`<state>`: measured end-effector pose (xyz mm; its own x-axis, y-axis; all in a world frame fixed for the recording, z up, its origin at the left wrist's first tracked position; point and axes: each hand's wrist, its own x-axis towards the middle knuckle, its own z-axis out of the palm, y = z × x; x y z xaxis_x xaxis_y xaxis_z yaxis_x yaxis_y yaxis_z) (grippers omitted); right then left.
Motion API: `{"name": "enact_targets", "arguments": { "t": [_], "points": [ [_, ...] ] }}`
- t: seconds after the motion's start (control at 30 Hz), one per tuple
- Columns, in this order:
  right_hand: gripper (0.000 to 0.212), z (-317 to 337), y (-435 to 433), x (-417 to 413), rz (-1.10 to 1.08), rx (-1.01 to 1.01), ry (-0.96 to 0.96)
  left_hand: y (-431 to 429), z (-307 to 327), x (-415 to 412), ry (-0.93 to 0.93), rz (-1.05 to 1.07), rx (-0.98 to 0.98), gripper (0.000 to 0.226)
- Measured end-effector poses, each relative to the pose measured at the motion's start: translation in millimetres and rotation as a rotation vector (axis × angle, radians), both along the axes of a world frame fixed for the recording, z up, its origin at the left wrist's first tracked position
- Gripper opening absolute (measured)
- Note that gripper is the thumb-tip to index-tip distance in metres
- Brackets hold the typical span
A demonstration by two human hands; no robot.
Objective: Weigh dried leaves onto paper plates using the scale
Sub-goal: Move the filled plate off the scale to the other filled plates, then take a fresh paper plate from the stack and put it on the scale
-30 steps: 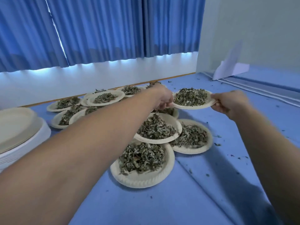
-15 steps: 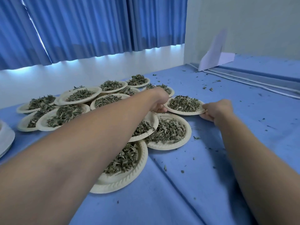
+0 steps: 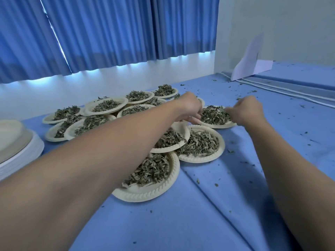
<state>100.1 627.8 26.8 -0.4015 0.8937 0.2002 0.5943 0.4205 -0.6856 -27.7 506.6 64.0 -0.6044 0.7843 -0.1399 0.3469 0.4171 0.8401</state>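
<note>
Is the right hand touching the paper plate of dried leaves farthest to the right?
Touching. The head view shows the right hand curled over the right rim of the round cream paper plate of dried leaves, with no gap.

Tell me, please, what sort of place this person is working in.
Probably an indoor room set up as a makeshift sorting area: a surface spread with blue cloth, blue curtains drawn along the wall, and many paper plates of dried leaves, plus a stack of empty plates.
</note>
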Motion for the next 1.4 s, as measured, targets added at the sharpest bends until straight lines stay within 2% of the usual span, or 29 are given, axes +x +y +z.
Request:
{"name": "enact_targets", "arguments": {
  "t": [0.17,0.3,0.43,0.57,0.73,0.8,0.87,0.97,1.07,1.17,1.4],
  "points": [
    [0.015,52.7,-81.2,-29.5,0.359,-0.082,0.205,-45.2,23.5,9.3,-0.080,0.025,0.199,0.024],
    [0.013,55.6,-166.4,-56.4,0.472,-0.073,0.336,-121.4,34.2,-2.9,0.052,0.156,0.353,0.025],
    [0.010,47.2,-251.0,-94.0,0.758,-0.370,0.481,-224.8,28.9,-36.5,0.167,0.194,0.295,0.032],
    [0.017,47.8,-337.3,-148.8,0.954,-0.483,0.463,-323.7,21.8,-69.7,0.255,0.442,0.294,0.037],
    [0.019,46.5,-421.6,-194.9,1.136,-0.470,0.393,-422.2,17.6,-104.7,0.247,0.581,0.298,0.029],
    [0.010,46.0,-444.7,-210.5,1.192,-0.353,0.369,-455.7,15.3,-119.3,0.297,0.605,0.276,0.029],
    [0.005,45.7,-456.1,-223.4,1.241,-0.085,0.322,-483.1,14.5,-129.5,0.420,0.587,0.234,0.028],
    [0.008,45.8,-458.3,-234.0,1.330,0.304,0.175,-515.3,12.3,-140.6,0.660,0.506,0.093,0.025],
    [0.016,48.2,-454.2,-239.4,1.356,0.585,-0.048,-536.6,6.1,-148.8,0.792,0.414,-0.060,0.025],
    [0.017,50.3,-451.7,-241.3,1.355,0.689,-0.138,-548.9,-0.1,-154.2,0.835,0.355,-0.133,0.027],
    [0.028,52.9,-450.0,-249.6,1.337,0.898,-0.271,-556.1,-7.3,-159.5,0.849,0.263,-0.126,0.026]
  ]
}}
